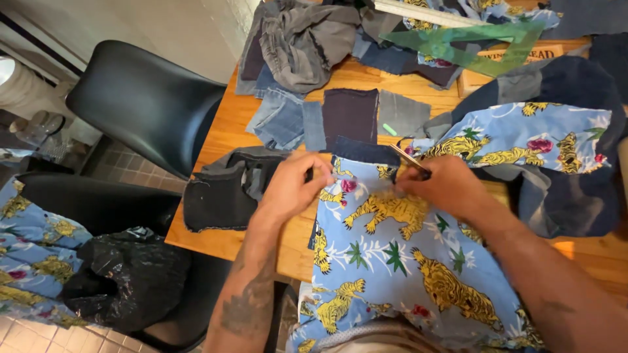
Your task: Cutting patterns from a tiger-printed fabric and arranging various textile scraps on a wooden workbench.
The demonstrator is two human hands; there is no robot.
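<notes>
At centre: the blue tiger-print fabric (392, 255) lies across the near edge of the wooden table (229, 124) and hangs toward me at six o'clock.
Fabric's top edge: a dark navy strip (366, 151) borders it at twelve o'clock, just above my fingers.
My left hand (291, 186): fingers curled shut, pinching the fabric's upper left edge, at nine o'clock from the fabric's middle.
My right hand (448, 186): closed around a pair of scissors (409, 159), whose blades point toward eleven o'clock over the top edge of the fabric; I cannot tell how far the blades are parted.
Nine o'clock of my left hand: a black denim piece (216, 199) with frayed edges, flat on the table.
Twelve o'clock: denim patches (327, 117) in light blue, dark purple and grey, side by side.
Beside the grey patch: a small green chalk (390, 129).
One o'clock: a green see-through set square (471, 46) resting on heaped cloth.
Two o'clock: more tiger-print cloth (523, 140) bunched with navy pieces.
Ten o'clock, beyond the table: a black chair (144, 98).
Eight o'clock, low: a black plastic bag (124, 274) on a second seat.
</notes>
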